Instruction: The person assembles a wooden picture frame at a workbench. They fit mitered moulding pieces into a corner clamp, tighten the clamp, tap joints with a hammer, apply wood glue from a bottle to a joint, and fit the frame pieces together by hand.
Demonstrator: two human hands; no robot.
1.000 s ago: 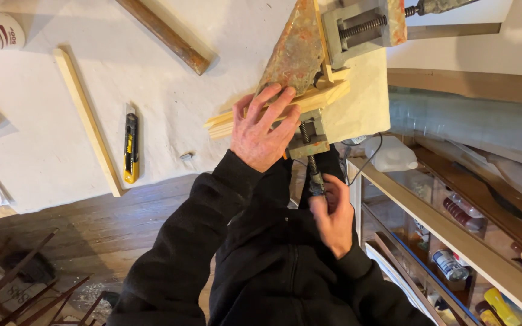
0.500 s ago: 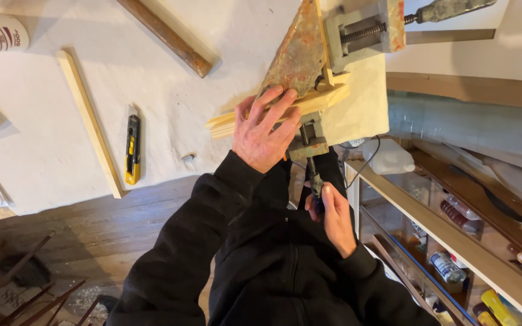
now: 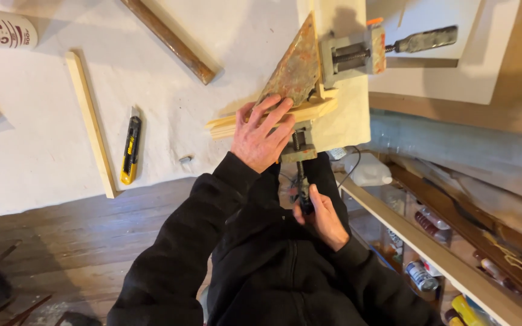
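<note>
Right hand (image 3: 320, 214): it is closed around the handle of the clamp screw (image 3: 298, 158), low, in front of the desk edge. The handle itself is mostly hidden by the fingers.
Left hand (image 3: 262, 133): it is laid flat, fingers spread, on the wood strips (image 3: 309, 111). The strips are pressed down, not gripped.
Wood strips: a small stack of pale strips is held at the corner of the desk (image 3: 31, 139), in the corner clamp (image 3: 300, 148). One end is covered by the rusty triangle plate (image 3: 294, 69).
Step in hand: by judgement, the clamp is being tightened on the strips while they are held in place from above.
Next move: more turning of the screw is probably called for, with steady pressure kept on the strips, so that they are not shifted out of line.
Second clamp (image 3: 354, 54): it is seen beyond the plate, with a dark handle pointing to the right.
Knife (image 3: 130, 150): a yellow and black utility knife is lying on the desk, well apart from the hands.
Loose strip (image 3: 89, 121): a long pale strip is lying just beside the knife.
Far: a dark wooden bar (image 3: 170, 39) is lying across the top of the desk.
</note>
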